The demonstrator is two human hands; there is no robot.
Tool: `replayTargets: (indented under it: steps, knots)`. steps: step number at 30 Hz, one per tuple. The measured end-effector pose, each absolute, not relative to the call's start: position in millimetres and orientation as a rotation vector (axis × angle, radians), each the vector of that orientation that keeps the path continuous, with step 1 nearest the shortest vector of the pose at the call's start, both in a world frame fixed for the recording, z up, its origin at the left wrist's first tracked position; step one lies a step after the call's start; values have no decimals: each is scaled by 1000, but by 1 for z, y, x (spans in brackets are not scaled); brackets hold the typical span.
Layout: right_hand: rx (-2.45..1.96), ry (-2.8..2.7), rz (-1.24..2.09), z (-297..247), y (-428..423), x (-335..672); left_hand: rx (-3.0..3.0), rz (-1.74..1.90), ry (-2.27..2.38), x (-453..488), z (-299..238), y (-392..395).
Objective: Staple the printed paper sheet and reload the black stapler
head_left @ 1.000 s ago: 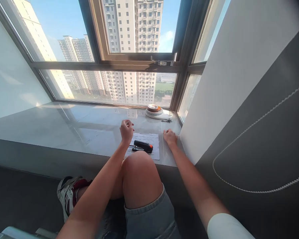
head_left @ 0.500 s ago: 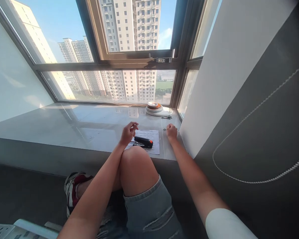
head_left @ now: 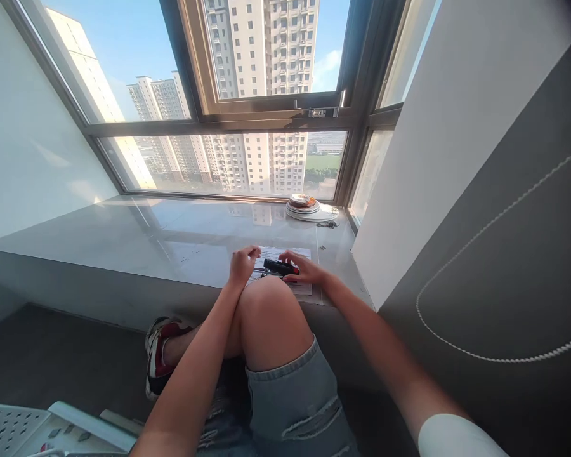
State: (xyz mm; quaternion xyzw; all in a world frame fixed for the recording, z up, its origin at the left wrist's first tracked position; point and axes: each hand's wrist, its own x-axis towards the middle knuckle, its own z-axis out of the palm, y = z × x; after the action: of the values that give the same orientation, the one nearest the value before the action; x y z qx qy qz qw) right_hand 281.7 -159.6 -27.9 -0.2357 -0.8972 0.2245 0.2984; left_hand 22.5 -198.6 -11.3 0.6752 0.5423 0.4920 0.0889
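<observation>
A black stapler (head_left: 275,265) with a red end lies on printed paper (head_left: 304,254) on the windowsill, just beyond my raised knee. Its top part looks swung up from its base, though the knee hides some of the lower side. My right hand (head_left: 301,266) has its fingers and thumb around the stapler's right end. To the left of the stapler, my left hand (head_left: 243,263) is closed with fingertips pinched together. Whatever small thing may be in that pinch is too small to make out.
Stacked plates (head_left: 307,208) stand in the sill's right corner by the window. In front of them lie a dark cluster like keys (head_left: 327,225) and some tiny pieces (head_left: 322,247). A beaded cord (head_left: 419,298) hangs at right; a white perforated chair or rack (head_left: 14,422) is lower left.
My right hand has moved left from beside the tiny pieces to the stapler and closed around its right end. My left hand stays pinched, slightly lower. The view has shifted a little.
</observation>
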Motion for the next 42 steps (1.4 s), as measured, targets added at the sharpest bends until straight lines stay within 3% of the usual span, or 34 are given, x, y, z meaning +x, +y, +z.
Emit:
replayTargets:
  steps: [9, 26, 42]
  knots:
    - [-888, -2252, 379, -34, -157, 280, 2043, 1591, 1425, 19, -16, -205]
    - [-776, -2297, 415, -40, -146, 279, 2494, 1031, 1651, 20, -17, -188]
    - [-795, -2317, 425, -41, -145, 278, 2433, 939, 1634, 9, -35, -178]
